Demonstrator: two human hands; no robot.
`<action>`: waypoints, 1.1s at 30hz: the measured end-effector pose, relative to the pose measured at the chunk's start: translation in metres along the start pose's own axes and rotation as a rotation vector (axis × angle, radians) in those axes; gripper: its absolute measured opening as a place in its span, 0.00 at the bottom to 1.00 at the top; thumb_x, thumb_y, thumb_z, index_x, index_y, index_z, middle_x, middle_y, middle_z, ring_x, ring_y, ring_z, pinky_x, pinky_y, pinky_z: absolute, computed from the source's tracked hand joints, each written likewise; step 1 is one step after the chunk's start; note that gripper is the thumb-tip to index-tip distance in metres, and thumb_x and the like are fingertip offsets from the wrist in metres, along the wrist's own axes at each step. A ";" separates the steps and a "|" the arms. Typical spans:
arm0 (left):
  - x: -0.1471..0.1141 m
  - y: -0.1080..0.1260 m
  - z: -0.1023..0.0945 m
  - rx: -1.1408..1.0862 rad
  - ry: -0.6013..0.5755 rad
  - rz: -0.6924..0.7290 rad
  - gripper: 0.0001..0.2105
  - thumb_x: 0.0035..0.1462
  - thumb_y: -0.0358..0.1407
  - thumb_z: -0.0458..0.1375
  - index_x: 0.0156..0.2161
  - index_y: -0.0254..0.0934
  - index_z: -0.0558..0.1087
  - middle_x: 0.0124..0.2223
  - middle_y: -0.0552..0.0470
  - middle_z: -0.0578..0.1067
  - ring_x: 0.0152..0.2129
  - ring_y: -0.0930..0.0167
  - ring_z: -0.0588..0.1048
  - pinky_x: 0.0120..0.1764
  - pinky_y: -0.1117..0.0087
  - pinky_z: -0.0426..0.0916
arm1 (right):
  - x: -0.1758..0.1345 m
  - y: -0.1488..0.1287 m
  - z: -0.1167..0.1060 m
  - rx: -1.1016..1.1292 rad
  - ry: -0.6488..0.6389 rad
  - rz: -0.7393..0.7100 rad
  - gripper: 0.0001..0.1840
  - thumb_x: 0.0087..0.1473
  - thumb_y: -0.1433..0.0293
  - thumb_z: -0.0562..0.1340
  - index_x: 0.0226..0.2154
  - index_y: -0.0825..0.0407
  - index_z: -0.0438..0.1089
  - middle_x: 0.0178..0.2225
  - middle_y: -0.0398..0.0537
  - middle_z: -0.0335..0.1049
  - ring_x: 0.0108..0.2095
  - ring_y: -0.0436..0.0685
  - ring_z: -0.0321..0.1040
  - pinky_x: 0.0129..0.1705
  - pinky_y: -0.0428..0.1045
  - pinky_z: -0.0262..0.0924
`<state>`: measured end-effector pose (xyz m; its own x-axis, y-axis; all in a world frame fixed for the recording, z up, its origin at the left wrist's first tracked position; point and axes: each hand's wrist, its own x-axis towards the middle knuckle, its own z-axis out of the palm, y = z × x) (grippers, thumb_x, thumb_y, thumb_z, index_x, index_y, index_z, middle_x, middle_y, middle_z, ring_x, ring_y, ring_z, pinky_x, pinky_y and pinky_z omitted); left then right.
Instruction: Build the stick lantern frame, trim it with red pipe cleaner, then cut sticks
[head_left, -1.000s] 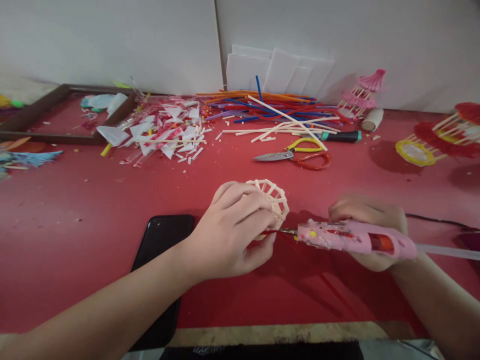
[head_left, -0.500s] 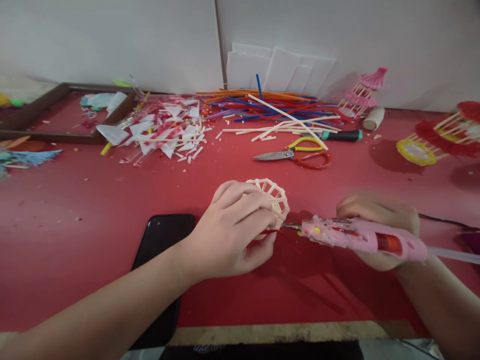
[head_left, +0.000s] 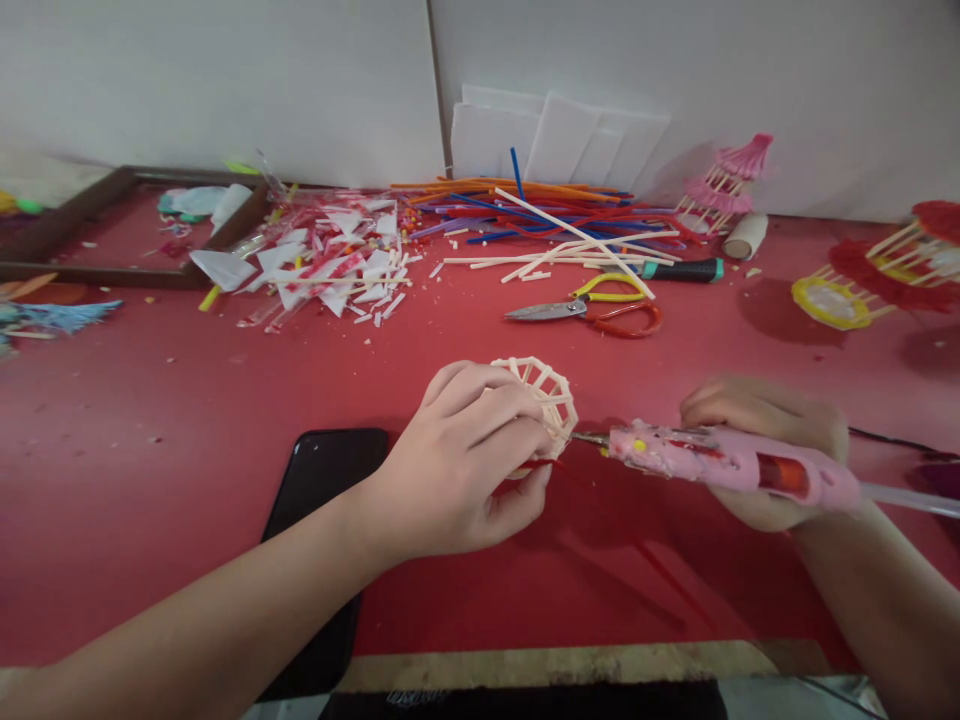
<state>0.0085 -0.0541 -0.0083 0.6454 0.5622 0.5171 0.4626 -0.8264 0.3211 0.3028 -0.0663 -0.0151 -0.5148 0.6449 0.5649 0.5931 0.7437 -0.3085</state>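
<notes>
Left hand [head_left: 480, 455] grips a frame [head_left: 556, 400], seemingly joined; right hand [head_left: 765, 412] clasps a glue gun [head_left: 731, 460] beside it, red strip [head_left: 535, 463] apparently unfixed.

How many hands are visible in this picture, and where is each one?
2. The left hand holds the pale stick frame near the middle; the right hand grips the pink glue gun at right.

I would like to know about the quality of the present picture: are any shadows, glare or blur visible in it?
Head view: soft dark shadows lie on the red table below the pink hot-glue gun; head view: the right hand looks smeared, while the left hand is sharper; head view: a pale sheen lightens the table's left side.
</notes>
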 end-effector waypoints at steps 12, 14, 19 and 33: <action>-0.001 0.000 0.000 -0.011 0.008 0.005 0.04 0.53 0.29 0.60 0.34 0.38 0.72 0.38 0.52 0.78 0.41 0.65 0.72 0.47 0.59 0.65 | -0.003 0.006 -0.003 -0.047 0.038 -0.007 0.06 0.46 0.73 0.62 0.31 0.50 0.66 0.26 0.47 0.67 0.26 0.54 0.67 0.27 0.51 0.62; 0.000 0.000 0.000 -0.012 0.006 0.004 0.04 0.53 0.29 0.60 0.35 0.38 0.72 0.38 0.52 0.78 0.41 0.64 0.72 0.47 0.59 0.65 | -0.004 0.007 -0.005 -0.013 0.048 -0.018 0.08 0.46 0.72 0.62 0.33 0.50 0.67 0.27 0.47 0.68 0.27 0.55 0.68 0.28 0.52 0.63; 0.001 0.000 0.000 -0.007 -0.004 -0.004 0.04 0.52 0.28 0.60 0.34 0.39 0.72 0.38 0.52 0.78 0.41 0.64 0.72 0.47 0.59 0.64 | -0.006 0.004 -0.004 0.094 -0.015 -0.032 0.07 0.52 0.71 0.58 0.36 0.52 0.69 0.29 0.50 0.70 0.29 0.56 0.69 0.29 0.53 0.63; 0.000 -0.001 0.001 -0.002 0.008 0.007 0.04 0.53 0.29 0.60 0.35 0.39 0.71 0.38 0.52 0.78 0.41 0.64 0.72 0.46 0.59 0.64 | -0.003 0.000 -0.001 0.050 -0.026 0.012 0.09 0.48 0.76 0.60 0.35 0.49 0.67 0.28 0.48 0.68 0.28 0.56 0.68 0.29 0.53 0.62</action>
<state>0.0091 -0.0533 -0.0090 0.6436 0.5560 0.5260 0.4569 -0.8304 0.3188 0.3053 -0.0683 -0.0163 -0.5240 0.6578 0.5411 0.5683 0.7432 -0.3532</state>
